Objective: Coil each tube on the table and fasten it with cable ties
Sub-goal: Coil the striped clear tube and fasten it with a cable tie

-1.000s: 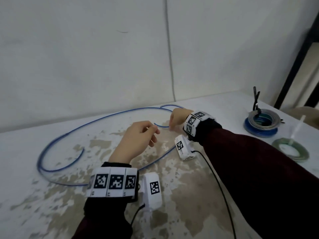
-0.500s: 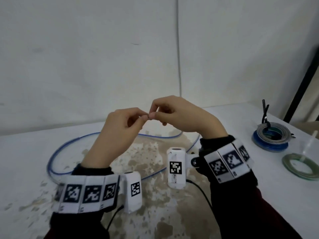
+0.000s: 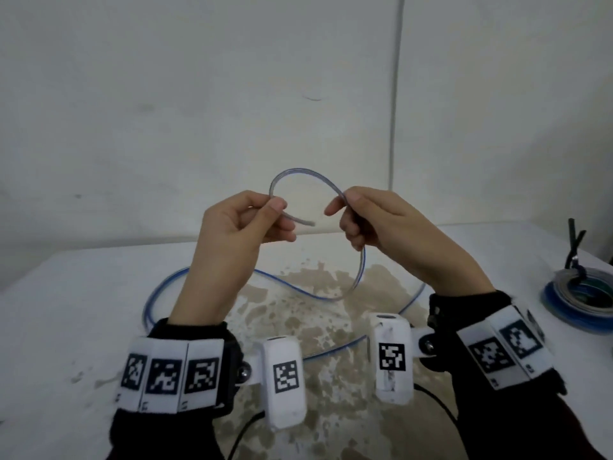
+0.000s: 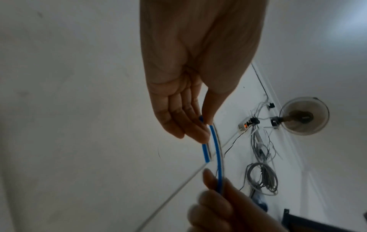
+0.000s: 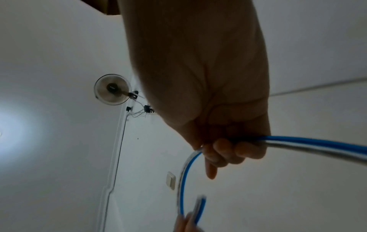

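- Compared with half a second ago, we see our two hands apart instead of fingertip to fingertip, and an arch of tube now stands between them, raised above the table.
- Our left hand (image 3: 243,224) pinches the thin blue-and-clear flexible tube (image 3: 303,171) between thumb and fingers, close to its cut end, which pokes out to the right of the fingertips.
- Our right hand (image 3: 381,224) has its fingers curled round the same tube further along; the index finger points loosely toward the left hand.
- From the right hand the tube hangs down in a curve and reaches the white table with a worn brown patch (image 3: 66,293), where the rest lies in wide loose loops.
- We count one loose tube and two hands holding it.
- At the table's right edge we count one finished stack of coiled tubes, blue and grey (image 3: 578,298), with black cable-tie tails (image 3: 574,244) sticking up behind it.
- One white marker band wraps each wrist, two in all, and two white camera housings hang below the wrists.
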The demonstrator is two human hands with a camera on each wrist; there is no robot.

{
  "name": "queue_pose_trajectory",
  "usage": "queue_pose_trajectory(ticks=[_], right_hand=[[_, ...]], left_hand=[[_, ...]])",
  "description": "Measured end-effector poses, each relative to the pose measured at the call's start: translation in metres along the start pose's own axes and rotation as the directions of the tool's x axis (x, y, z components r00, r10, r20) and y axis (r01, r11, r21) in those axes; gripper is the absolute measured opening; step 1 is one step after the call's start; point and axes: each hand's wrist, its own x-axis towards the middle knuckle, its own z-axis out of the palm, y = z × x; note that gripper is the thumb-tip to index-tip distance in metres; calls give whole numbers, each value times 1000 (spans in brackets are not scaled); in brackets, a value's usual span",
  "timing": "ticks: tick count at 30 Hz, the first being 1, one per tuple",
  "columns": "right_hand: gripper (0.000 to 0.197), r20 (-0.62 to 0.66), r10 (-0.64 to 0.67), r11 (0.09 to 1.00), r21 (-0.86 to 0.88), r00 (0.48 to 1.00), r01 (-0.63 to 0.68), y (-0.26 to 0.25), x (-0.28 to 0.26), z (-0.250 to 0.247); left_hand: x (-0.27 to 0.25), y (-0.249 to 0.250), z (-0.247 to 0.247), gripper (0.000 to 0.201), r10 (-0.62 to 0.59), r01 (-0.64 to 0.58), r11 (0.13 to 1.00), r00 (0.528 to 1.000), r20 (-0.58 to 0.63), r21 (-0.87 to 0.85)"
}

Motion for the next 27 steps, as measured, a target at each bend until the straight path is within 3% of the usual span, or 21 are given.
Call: queue_pose_trajectory(ticks=[3, 7, 12, 17, 22, 27], right_hand=[[39, 75, 33, 986, 163, 997, -45, -3, -1, 12], [37, 30, -7, 948, 317, 1000, -3, -7, 1, 18], [35, -89, -3, 903, 428, 996, 41, -11, 2, 17], [31, -62, -54, 837, 541, 997, 79, -12, 2, 22], [30, -62, -76, 881, 463, 995, 96, -9, 2, 23], [42, -31, -4, 955, 298, 1000, 13, -6, 0, 23]], left_hand=[[-3, 2, 12, 9, -37, 36, 986, 999, -4, -162], [-6, 3, 21, 10, -103, 106, 942, 994, 25, -320], [-9, 3, 27, 8, -112, 141, 944, 987, 111, -298], [-9, 5, 29, 9, -99, 120, 907, 993, 71, -405], [-8, 3, 25, 8, -109, 125, 906, 992, 63, -404], [-8, -1, 30, 15, -92, 111, 901, 994, 64, -420]])
